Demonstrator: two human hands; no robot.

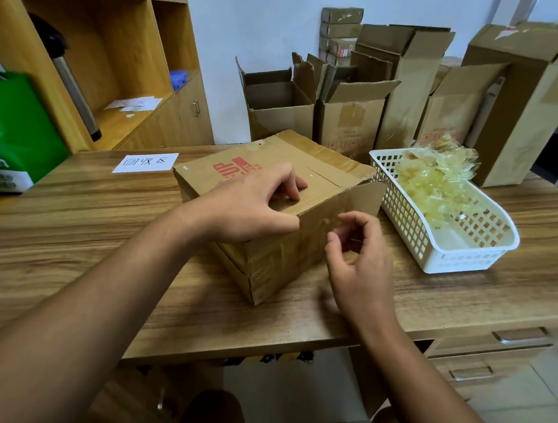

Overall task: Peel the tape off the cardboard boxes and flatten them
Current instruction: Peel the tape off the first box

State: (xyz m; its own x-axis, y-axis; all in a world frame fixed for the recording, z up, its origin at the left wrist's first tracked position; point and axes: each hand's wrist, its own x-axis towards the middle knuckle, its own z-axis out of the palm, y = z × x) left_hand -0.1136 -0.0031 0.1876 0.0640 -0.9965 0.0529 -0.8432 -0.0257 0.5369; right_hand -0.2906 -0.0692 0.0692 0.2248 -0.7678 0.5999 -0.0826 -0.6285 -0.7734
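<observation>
A brown cardboard box [309, 167] with red print lies on the wooden desk [74, 231], one end flap standing open toward the right. Clear tape covers its near side [277, 263]. My left hand [255, 206] rests on top of the box, fingers curled down against the cardboard, thumb along the near edge. My right hand [356, 258] hovers at the box's right near side with thumb and fingers curled toward each other; whether a thin strip of tape sits between them cannot be made out.
A white plastic basket [464, 255] with crumpled peeled tape [436, 181] sits right of the box. Several opened cardboard boxes [352, 117] stand at the back against the wall. A paper label [145, 162] lies at left, a green bag [11, 136] beyond it. Drawers are below right.
</observation>
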